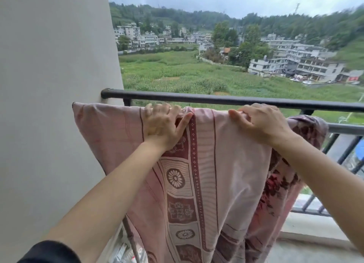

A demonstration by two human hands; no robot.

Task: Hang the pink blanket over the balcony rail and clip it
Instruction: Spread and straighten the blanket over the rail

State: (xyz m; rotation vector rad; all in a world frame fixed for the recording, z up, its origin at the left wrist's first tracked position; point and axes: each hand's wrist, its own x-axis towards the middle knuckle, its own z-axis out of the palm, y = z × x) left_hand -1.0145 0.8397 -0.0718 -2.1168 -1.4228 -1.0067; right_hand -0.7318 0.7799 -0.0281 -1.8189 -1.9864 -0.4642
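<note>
Closest to me is the dark sleeve (49,252) on the left arm, both bare forearms stretched out toward the railing. The pink blanket (206,174) is the big thing here: its top edge is bunched just under the black rail (216,100), not properly over it as far as I can tell, and the rest hangs down inside the balcony. Looks soft and floppy, probably a bit heavy when bunched, so I'd guess it slides off easily unless you hold the top fold at two spread points. That's pretty much what's happening: the left hand (163,124) is clamped on the top edge near the wall (55,65), fingers curled over the fold, and the right hand (262,121) pinches the edge further along. No clips anywhere that I can see.
</note>
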